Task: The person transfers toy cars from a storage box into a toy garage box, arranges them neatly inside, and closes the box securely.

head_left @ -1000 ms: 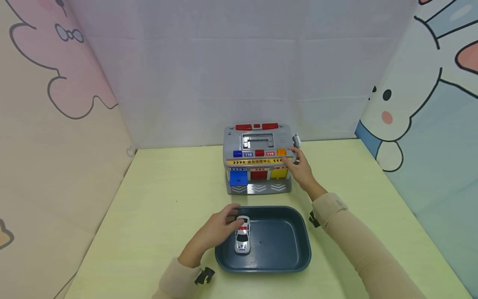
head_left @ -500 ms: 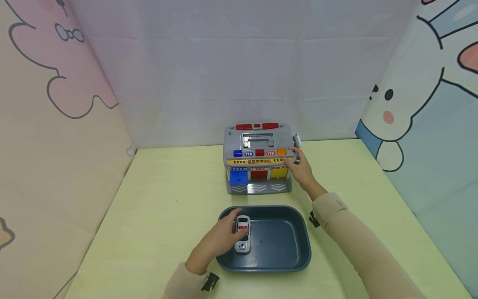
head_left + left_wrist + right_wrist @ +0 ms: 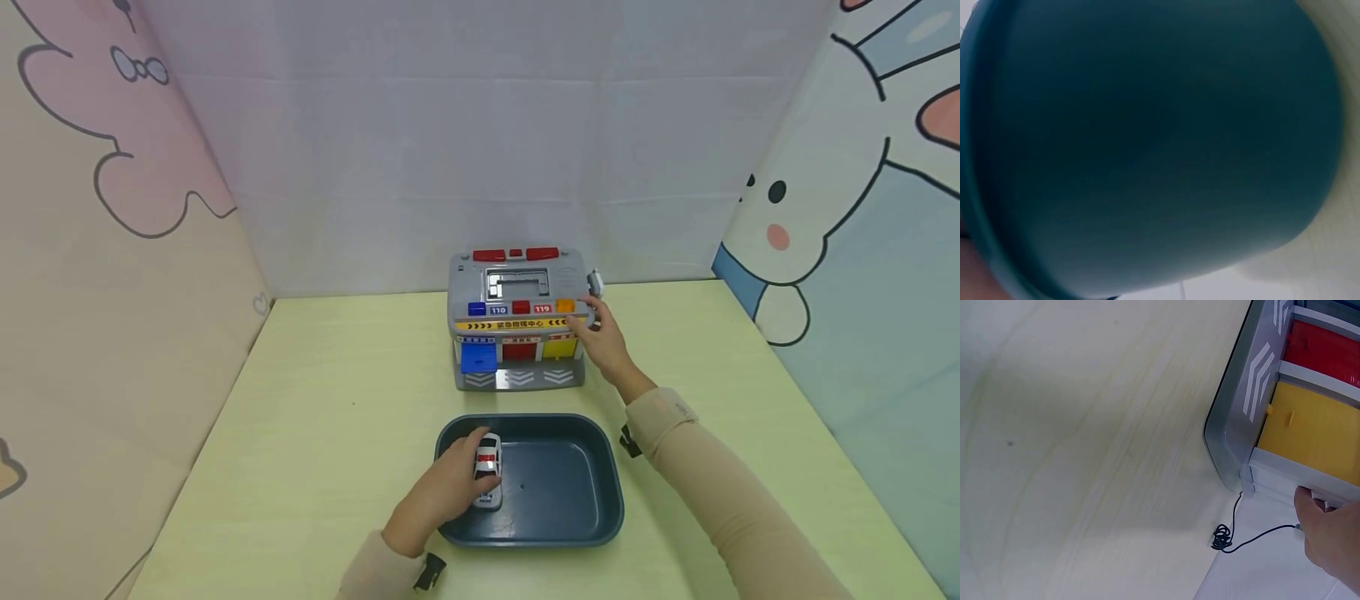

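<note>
In the head view, a silver toy police car point(image 3: 488, 446) with a red roof light sits in the left part of a dark blue tray point(image 3: 570, 479). My left hand point(image 3: 442, 492) reaches over the tray's left rim, index finger by the car's far end and thumb across its near half; the other fingers are hidden. My right hand point(image 3: 609, 346) grips the upper right corner of a grey toy emergency station point(image 3: 517, 287), thumb on its front edge. The right wrist view shows this hand point(image 3: 1332, 534) by the station's side. The tray's outer wall point(image 3: 1160, 137) fills the left wrist view.
The station's blue door point(image 3: 479, 357) is swung out; its red door point(image 3: 520, 352) and yellow door point(image 3: 559, 347) are down. A white part point(image 3: 596, 283) juts from its right side. A coiled black cord point(image 3: 1222, 537) trails nearby. A wall point(image 3: 390, 167) stands behind the table.
My left hand has moved right and slightly nearer to me, from the tray's left rim onto the police car. The car, the station and my right hand stay in place.
</note>
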Action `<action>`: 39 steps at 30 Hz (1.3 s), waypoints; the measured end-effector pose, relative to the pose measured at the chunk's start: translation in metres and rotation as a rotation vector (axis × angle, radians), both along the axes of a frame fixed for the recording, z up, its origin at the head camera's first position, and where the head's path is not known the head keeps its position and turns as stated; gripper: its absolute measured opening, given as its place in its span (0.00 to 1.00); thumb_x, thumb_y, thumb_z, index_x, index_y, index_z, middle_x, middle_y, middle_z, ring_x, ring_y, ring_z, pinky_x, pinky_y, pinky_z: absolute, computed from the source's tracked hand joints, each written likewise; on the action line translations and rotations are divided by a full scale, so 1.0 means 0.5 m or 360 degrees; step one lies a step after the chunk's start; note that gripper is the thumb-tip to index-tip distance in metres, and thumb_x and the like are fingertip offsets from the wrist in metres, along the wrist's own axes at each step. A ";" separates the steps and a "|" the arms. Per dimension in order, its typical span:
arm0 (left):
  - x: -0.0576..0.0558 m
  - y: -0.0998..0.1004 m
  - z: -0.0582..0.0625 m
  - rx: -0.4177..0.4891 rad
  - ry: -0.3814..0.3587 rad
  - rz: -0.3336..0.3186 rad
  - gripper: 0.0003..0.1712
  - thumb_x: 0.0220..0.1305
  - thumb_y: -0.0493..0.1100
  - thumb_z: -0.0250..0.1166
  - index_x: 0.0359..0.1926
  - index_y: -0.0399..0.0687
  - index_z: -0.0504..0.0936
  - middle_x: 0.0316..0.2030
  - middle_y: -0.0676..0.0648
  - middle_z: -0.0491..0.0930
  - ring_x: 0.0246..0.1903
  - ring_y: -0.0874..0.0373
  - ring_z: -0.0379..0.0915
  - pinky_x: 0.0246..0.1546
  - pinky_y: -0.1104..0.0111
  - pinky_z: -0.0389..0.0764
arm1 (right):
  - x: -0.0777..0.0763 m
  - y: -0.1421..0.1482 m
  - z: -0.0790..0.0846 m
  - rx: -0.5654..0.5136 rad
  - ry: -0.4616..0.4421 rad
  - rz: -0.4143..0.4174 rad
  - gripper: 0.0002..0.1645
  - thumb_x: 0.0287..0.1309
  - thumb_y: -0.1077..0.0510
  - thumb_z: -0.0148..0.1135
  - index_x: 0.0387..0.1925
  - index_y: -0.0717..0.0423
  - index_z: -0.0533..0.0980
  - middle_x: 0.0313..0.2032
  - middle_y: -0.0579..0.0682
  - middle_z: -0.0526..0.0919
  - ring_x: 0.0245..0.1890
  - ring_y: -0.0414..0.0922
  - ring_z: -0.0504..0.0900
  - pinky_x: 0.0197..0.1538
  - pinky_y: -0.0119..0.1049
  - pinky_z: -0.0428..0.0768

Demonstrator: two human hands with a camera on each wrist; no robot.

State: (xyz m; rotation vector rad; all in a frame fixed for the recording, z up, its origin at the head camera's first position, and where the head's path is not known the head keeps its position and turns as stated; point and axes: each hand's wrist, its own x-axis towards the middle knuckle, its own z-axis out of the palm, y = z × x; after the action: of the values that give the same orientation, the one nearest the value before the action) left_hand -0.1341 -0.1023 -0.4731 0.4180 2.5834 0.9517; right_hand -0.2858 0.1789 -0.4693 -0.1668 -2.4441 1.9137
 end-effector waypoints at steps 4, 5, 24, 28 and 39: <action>0.001 0.005 -0.008 -0.0059 0.0009 0.0008 0.42 0.58 0.42 0.72 0.69 0.38 0.63 0.56 0.32 0.70 0.45 0.47 0.74 0.44 0.52 0.78 | 0.000 0.000 0.000 0.0000 0.0006 -0.0006 0.34 0.68 0.49 0.59 0.70 0.51 0.59 0.59 0.63 0.64 0.53 0.56 0.69 0.57 0.48 0.69; 0.001 0.007 -0.010 -0.0077 0.0011 0.0010 0.42 0.58 0.42 0.73 0.69 0.39 0.63 0.56 0.32 0.70 0.45 0.46 0.74 0.44 0.52 0.78 | 0.000 0.000 0.000 0.0000 0.0006 -0.0006 0.34 0.68 0.49 0.59 0.70 0.52 0.58 0.59 0.63 0.63 0.54 0.56 0.69 0.58 0.49 0.69; -0.009 0.016 -0.019 -0.0209 0.0076 -0.0005 0.37 0.58 0.38 0.71 0.66 0.34 0.66 0.46 0.32 0.77 0.40 0.46 0.76 0.39 0.53 0.79 | 0.000 0.001 -0.002 -0.0003 0.0001 0.0019 0.35 0.68 0.48 0.58 0.71 0.50 0.58 0.60 0.63 0.62 0.57 0.57 0.69 0.59 0.50 0.69; -0.008 0.018 -0.013 -0.0247 0.0071 -0.0019 0.37 0.58 0.39 0.71 0.66 0.33 0.67 0.49 0.30 0.75 0.43 0.44 0.76 0.42 0.52 0.80 | 0.001 0.002 0.000 0.0001 -0.0006 0.0009 0.36 0.68 0.48 0.59 0.71 0.50 0.58 0.61 0.63 0.62 0.57 0.58 0.68 0.60 0.50 0.68; -0.020 0.025 -0.010 -0.0344 -0.0064 -0.0057 0.41 0.59 0.43 0.72 0.68 0.36 0.64 0.57 0.27 0.68 0.46 0.43 0.75 0.45 0.48 0.79 | 0.002 0.003 0.001 0.0009 -0.0015 0.0020 0.36 0.68 0.48 0.59 0.71 0.50 0.57 0.62 0.63 0.62 0.58 0.57 0.68 0.58 0.50 0.69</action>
State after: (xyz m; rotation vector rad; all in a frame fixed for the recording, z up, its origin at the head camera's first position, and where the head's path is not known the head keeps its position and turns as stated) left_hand -0.1441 -0.0898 -0.4781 0.3803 2.5974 0.6531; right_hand -0.2848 0.1802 -0.4687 -0.1608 -2.4623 1.9148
